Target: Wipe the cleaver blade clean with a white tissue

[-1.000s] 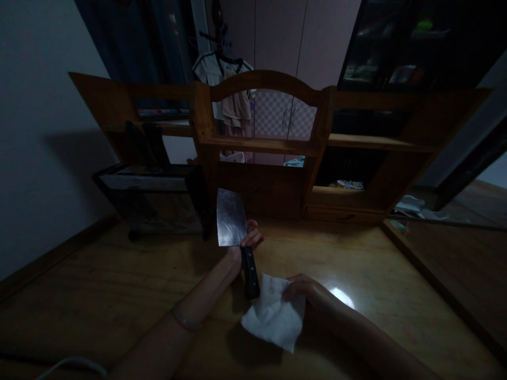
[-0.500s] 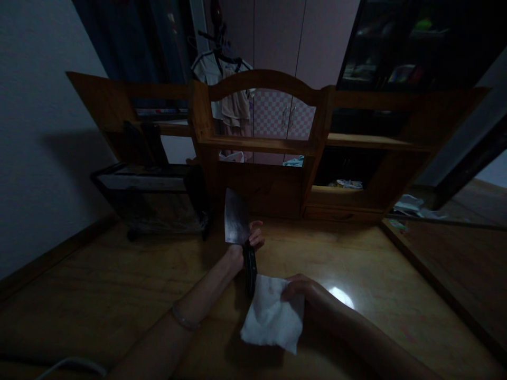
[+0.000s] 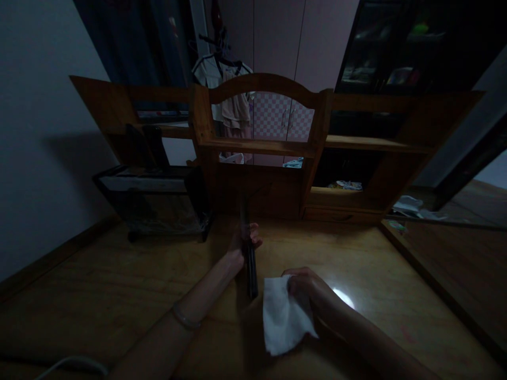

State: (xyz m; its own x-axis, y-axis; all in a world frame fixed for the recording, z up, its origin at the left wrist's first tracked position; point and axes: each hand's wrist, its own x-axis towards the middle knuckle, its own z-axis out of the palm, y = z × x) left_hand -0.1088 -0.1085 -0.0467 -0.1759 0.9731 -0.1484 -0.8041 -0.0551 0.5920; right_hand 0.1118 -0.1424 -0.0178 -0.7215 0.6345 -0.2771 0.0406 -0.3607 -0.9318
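Observation:
A cleaver [image 3: 251,272] with a black handle is held over the wooden tabletop, its handle end towards me. Its blade is seen nearly edge-on and blurred against the dark shelf panel. My left hand [image 3: 251,237] is closed around the blade's lower part, by the handle; some of its fingers show to the right. To the right of the handle, my right hand [image 3: 304,285] pinches a white paper towel [image 3: 283,319] by its upper right part. The towel hangs down, slightly creased, apart from the cleaver.
A wooden shelf unit [image 3: 261,145] runs along the back of the wooden table [image 3: 190,269]. At its left stands a dark knife holder [image 3: 166,211] with black handles sticking up. A white cable [image 3: 73,361] lies at the near left, and a raised wooden edge borders the right side.
The cleaver has turned in my left hand from showing its broad side to nearly edge-on. My right hand has moved the paper towel slightly right, away from the handle.

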